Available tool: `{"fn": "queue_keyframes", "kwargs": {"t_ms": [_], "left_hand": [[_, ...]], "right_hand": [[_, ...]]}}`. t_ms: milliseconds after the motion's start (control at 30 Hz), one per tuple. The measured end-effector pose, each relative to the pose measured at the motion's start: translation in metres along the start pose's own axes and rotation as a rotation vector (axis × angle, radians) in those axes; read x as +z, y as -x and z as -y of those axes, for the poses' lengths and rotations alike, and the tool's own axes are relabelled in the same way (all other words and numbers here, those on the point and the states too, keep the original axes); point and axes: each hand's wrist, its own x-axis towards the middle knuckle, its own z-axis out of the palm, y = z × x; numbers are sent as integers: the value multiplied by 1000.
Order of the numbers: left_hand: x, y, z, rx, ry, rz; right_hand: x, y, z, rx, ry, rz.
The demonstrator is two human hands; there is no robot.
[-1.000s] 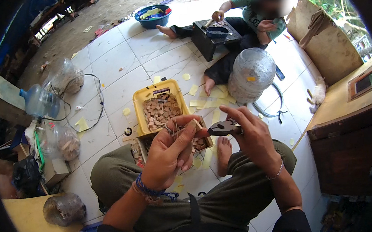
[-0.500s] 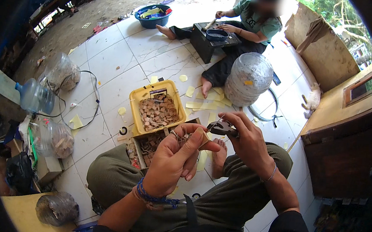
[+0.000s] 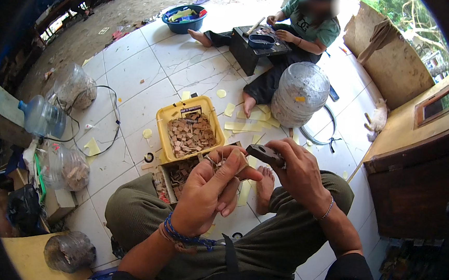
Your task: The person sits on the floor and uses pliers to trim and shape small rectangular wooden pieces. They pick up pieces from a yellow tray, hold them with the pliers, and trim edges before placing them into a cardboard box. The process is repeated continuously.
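Observation:
My right hand (image 3: pixel 305 177) is wrapped round dark pliers (image 3: pixel 266 155), whose jaws point left toward my other hand. Between the thumb and fingers of my left hand (image 3: pixel 211 183) is a small wooden piece (image 3: pixel 242 167) with thin wire-like pins beside it; how many is hard to make out. The pliers' tip is close to this piece, and I cannot tell whether they touch. Beyond my left hand stands a yellow tub (image 3: pixel 161 135) heaped with small square wooden tiles (image 3: pixel 191 133). A wooden box (image 3: pixel 165 180) holding more tiles sits against its near side, partly hidden by that hand.
Opposite, a person (image 3: pixel 310 29) sits at a low black box (image 3: pixel 243 53) bearing a blue tray (image 3: pixel 261 41). A large clear plastic container (image 3: pixel 301 93) stands to the right. Cut yellow sheets (image 3: pixel 243 127) lie on the tiles. Plastic bottles (image 3: pixel 44 117) and a cable (image 3: pixel 118 127) are at left.
The pliers have turned in my right hand and shifted slightly left, showing their flat side. My left hand has barely moved. Across from me, the person's hand has let go of a stick-like tool.

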Motion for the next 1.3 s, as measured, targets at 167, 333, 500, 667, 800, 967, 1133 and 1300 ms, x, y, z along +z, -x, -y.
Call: {"fn": "queue_keyframes", "kwargs": {"t_ms": [167, 333, 500, 667, 800, 967, 1133, 1300], "left_hand": [[3, 1, 4, 331, -442, -81], [-2, 3, 5, 521, -785, -150], [-8, 0, 6, 560, -790, -127], [-16, -7, 0, 596, -819, -93], [-18, -1, -4, 535, -800, 34], [-15, 0, -8, 467, -846, 58], [-13, -6, -17, 711, -1079, 82], [-10, -3, -17, 745, -1191, 64]], "right_hand": [[-2, 1, 1, -9, 57, -10], [-3, 1, 4, -17, 65, -50], [-7, 2, 10, 41, 33, -1], [-18, 1, 10, 122, -310, 279], [-31, 3, 0, 145, -663, 568], [-26, 5, 1, 163, -675, 584], [-29, 5, 4, 105, -484, 403], [-32, 3, -7, 188, -263, 299]]}}
